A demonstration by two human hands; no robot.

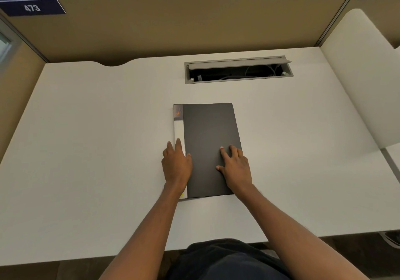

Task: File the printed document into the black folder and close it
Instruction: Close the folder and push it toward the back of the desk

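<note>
The black folder [208, 132] lies shut and flat on the white desk [86, 149], its long side running away from me. A white spine strip with a small label [178, 128] runs along its left edge. No loose printed sheet shows anywhere. My left hand [176, 166] rests flat on the spine edge near the folder's lower left, fingers spread. On the cover's lower right lies my right hand [234, 167], palm down with the fingers apart. Neither hand grips anything.
A grey cable tray [238, 69] with its lid tipped up sits in the desk behind the folder. Tan partition panels [173, 24] wall the back and left. A white curved divider [363, 74] stands at the right. The desk's front edge is close to my body.
</note>
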